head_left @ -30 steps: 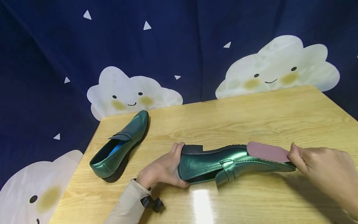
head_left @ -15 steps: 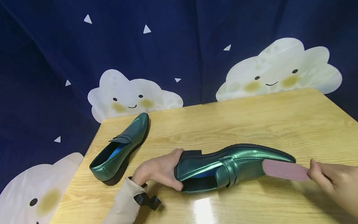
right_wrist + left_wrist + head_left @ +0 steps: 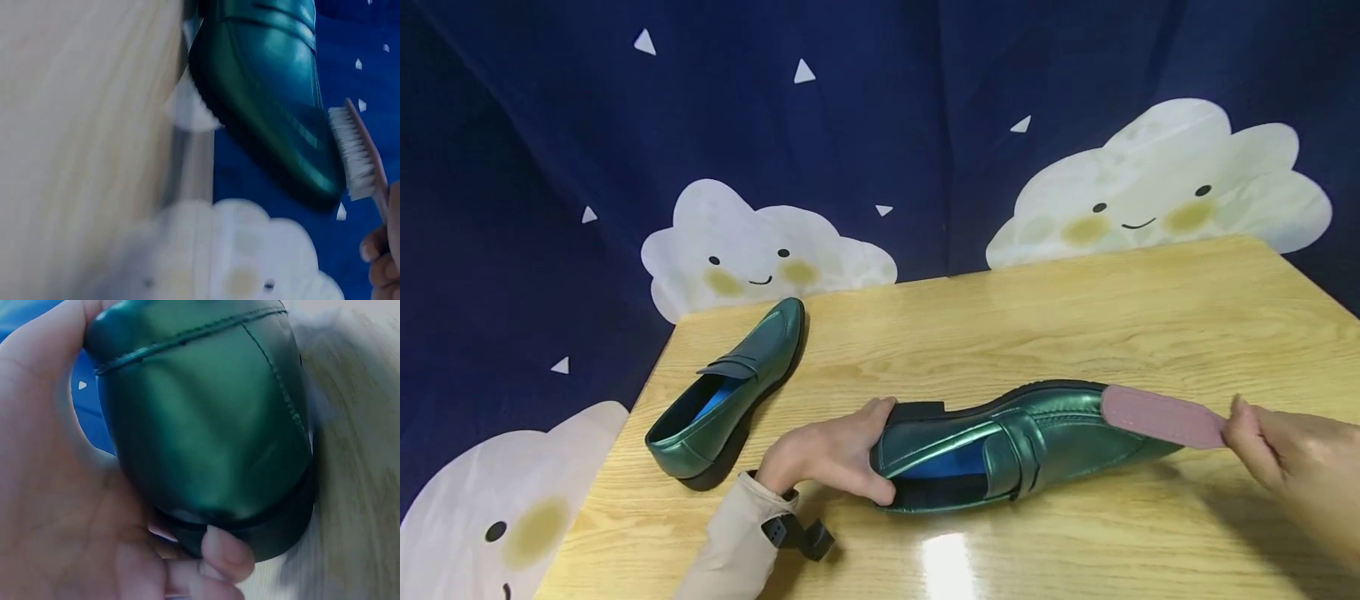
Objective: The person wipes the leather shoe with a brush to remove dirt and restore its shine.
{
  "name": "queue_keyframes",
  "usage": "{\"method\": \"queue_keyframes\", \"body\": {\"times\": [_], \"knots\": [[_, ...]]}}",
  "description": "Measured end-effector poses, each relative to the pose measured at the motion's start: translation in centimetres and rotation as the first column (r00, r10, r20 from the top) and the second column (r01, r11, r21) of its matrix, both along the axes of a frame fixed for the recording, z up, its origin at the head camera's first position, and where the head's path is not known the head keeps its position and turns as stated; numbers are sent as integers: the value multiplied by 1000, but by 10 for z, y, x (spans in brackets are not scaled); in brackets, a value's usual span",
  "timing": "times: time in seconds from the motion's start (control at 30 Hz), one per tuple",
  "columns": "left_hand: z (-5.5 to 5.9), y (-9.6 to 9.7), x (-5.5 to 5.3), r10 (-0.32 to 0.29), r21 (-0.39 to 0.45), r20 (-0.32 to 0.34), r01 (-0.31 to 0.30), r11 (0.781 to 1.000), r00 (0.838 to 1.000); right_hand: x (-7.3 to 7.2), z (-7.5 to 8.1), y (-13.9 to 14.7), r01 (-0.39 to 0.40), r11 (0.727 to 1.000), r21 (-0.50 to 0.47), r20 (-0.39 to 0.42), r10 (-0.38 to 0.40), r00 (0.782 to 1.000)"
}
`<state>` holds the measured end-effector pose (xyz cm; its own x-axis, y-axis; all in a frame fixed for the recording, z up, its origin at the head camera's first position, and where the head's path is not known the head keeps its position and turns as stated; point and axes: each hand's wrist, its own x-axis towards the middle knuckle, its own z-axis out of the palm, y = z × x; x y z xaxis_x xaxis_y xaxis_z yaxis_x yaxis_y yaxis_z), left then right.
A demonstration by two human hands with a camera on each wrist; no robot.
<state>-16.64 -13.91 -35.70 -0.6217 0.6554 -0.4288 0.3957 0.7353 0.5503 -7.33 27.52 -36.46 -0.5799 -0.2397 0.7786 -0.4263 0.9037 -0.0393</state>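
A shiny green loafer (image 3: 1067, 442) with a black sole lies tipped on its side, its opening and blue lining facing me. My left hand (image 3: 831, 450) grips it by the heel, thumb at the opening's rim and fingers around the heel block; the left wrist view shows the heel back (image 3: 206, 437) up close. In my right hand (image 3: 1300, 467) is the handle of a pink shoe brush (image 3: 1165, 415). Its white bristles (image 3: 353, 153) meet the toe of the loafer in the right wrist view, where only a few fingers (image 3: 381, 256) show at the edge.
The matching green loafer (image 3: 730, 392) stands upright on the left of the wooden table (image 3: 1000, 325). Behind the table hangs a dark blue curtain (image 3: 850, 108) with printed clouds. A small black device (image 3: 797, 533) is strapped to my left wrist.
The brush goes from the loafer's toe down toward the near side, then back up over the toe. The loafer has rolled so its opening faces me more. The left hand keeps its grip.
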Motion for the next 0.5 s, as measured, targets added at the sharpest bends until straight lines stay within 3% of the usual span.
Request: {"method": "queue_keyframes", "body": {"times": [0.13, 0.3, 0.5], "knots": [[-4, 3, 3, 10, -7, 16, -10, 1000, 1000, -9, 9, -19, 99, 980, 171, 29, -106, 994], [-7, 8, 1, 23, 7, 55, -24, 1000, 998, -13, 8, -11, 93, 969, 227, 43, -106, 993], [-1, 11, -6, 15, -7, 14, -15, 1000, 1000, -7, -4, 28, -1, 992, 129, 60, -7, 998]]}}
